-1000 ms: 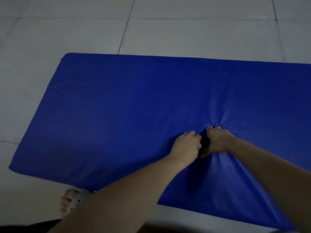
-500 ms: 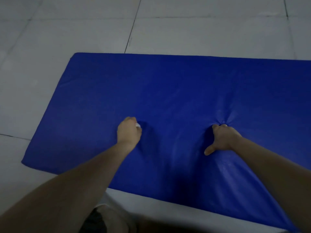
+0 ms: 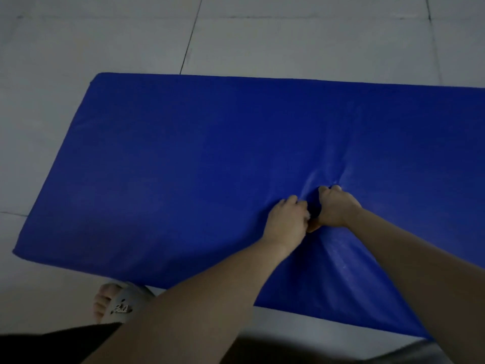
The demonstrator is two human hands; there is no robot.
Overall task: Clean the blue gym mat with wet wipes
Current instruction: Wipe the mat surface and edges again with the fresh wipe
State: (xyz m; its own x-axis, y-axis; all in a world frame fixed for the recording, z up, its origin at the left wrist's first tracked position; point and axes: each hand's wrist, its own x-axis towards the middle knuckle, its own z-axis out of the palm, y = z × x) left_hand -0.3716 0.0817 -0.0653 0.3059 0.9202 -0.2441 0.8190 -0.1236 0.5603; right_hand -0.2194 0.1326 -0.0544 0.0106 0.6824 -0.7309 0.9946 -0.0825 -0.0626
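Your sandalled foot (image 3: 123, 302) stands on the tiled floor (image 3: 288, 35) at the near left, just beside the blue gym mat (image 3: 183, 166), which lies flat and runs off the right edge. Your left arm reaches forward and your left hand (image 3: 286, 219) sits knuckles-up on the mat, fingers clenched; you cannot tell what they enclose, and no wipe shows. Touching it on the right, your right hand (image 3: 336, 208) digs curled fingers into the puckered cover, thumb pointing near-left; whether it pinches the cover is unclear.
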